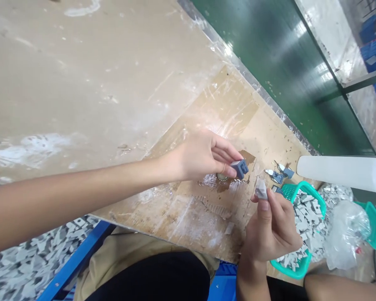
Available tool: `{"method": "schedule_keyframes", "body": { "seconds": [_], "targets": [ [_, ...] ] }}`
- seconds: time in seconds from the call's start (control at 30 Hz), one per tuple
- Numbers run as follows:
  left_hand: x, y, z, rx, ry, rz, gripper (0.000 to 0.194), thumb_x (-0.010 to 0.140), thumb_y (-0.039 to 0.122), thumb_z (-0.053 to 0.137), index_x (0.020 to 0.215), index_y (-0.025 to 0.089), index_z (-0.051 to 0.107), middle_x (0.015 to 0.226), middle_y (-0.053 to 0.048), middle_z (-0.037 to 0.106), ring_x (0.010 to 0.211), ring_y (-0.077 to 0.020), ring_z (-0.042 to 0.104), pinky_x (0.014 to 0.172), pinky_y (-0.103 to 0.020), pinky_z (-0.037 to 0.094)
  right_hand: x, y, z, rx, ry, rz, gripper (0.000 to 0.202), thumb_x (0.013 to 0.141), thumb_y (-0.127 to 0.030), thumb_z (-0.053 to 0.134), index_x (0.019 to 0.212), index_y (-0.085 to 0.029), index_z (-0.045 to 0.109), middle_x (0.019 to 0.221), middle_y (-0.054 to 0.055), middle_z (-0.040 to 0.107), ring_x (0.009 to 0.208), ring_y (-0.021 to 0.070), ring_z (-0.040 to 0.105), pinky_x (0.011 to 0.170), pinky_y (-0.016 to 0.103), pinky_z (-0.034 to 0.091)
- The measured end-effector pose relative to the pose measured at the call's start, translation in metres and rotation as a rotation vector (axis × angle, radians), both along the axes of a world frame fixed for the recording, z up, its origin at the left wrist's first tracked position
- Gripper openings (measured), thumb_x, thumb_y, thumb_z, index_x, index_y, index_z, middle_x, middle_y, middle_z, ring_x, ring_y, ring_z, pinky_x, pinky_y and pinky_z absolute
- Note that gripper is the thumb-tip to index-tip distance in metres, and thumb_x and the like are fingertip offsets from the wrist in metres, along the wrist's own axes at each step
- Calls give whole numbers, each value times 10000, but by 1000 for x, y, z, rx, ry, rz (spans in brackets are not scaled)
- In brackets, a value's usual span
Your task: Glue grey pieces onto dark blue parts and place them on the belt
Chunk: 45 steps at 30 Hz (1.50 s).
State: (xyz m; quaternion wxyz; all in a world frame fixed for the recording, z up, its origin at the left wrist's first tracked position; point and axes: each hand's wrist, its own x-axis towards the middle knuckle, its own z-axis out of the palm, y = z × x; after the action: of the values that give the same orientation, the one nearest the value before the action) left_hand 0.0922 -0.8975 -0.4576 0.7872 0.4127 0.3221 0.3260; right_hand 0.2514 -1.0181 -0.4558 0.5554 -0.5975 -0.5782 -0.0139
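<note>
My left hand (pixel 203 156) reaches across the wooden table (pixel 188 217) and pinches a small blue-grey plastic part (pixel 240 168) between thumb and fingertips. Lower and to the right, my right hand (pixel 271 221) grips a small light-grey piece (pixel 261 189), its thumb pressed against the fingers. The two held pieces are apart, a short gap between them. Beneath my left hand, a small round object (pixel 221 177) shows partly on a dark stained patch. More blue-grey parts (pixel 276 177) with white pieces lie on the table just beyond my right hand.
A green basket (pixel 313 191) full of light-grey pieces stands at the right, beside a clear plastic bag (pixel 347 234) and a white bottle (pixel 338 170). Many grey pieces (pixel 31 259) fill a blue-edged bin (pixel 78 261) at lower left. A green panel (pixel 269 50) borders the table.
</note>
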Motion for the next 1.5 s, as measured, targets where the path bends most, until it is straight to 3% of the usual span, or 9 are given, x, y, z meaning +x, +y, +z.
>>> {"method": "schedule_keyframes", "body": {
  "seconds": [0.3,0.6,0.93,1.13,1.27,1.33,1.43,1.5],
  "targets": [
    [7,-17,8,-79,-115,-100,285,617,-57,709,715,196,794,731,-10,777,660,-166,756,719,-221,649,-1,-5,8,-155,-8,130,396,890,-54,667,1174,-319,744,897,26,708,767,171,666,643,340,557],
    [6,-27,14,44,-45,7,210,685,18,714,717,213,787,726,-7,774,689,-181,761,741,-242,650,-1,-8,12,-239,-113,133,499,889,-3,625,1224,-362,711,925,18,696,773,156,659,605,302,560],
    [5,-31,17,-26,69,74,235,670,-35,651,655,185,733,670,24,748,650,-119,737,634,-132,594,-19,-8,16,-260,-190,182,566,908,57,546,1331,-307,642,918,28,672,801,143,667,639,291,577],
    [3,-28,18,-34,126,-38,182,678,-40,658,706,136,696,678,0,743,642,-125,713,620,-168,563,-35,-9,16,-171,-254,85,627,888,94,556,1387,-283,596,951,46,664,809,129,686,674,255,599],
    [-1,-18,13,-69,58,-69,166,688,56,774,823,112,694,750,-46,740,670,-136,691,625,-196,525,-30,3,36,-237,-267,147,467,924,12,589,1315,-234,659,915,41,697,792,112,690,709,215,587],
    [-4,-13,12,-180,-80,-125,310,710,150,827,990,122,698,829,-65,742,691,-149,693,637,-220,527,-22,5,54,-280,-238,172,365,948,-82,615,1276,-225,687,962,48,723,846,128,701,738,221,589],
    [-10,-7,14,-346,-371,-195,525,722,193,859,1205,201,653,970,-67,748,724,-145,708,690,-239,551,-6,-8,77,-206,-189,43,347,954,-137,624,1281,-235,687,1081,65,725,952,169,700,799,271,581],
    [-13,-4,15,-376,-531,-194,544,700,135,871,1199,226,674,1039,-60,752,730,-123,714,707,-216,550,6,-24,84,-132,-162,-83,355,942,-130,638,1257,-280,703,1041,39,725,889,159,695,764,267,560]
  ]
}}
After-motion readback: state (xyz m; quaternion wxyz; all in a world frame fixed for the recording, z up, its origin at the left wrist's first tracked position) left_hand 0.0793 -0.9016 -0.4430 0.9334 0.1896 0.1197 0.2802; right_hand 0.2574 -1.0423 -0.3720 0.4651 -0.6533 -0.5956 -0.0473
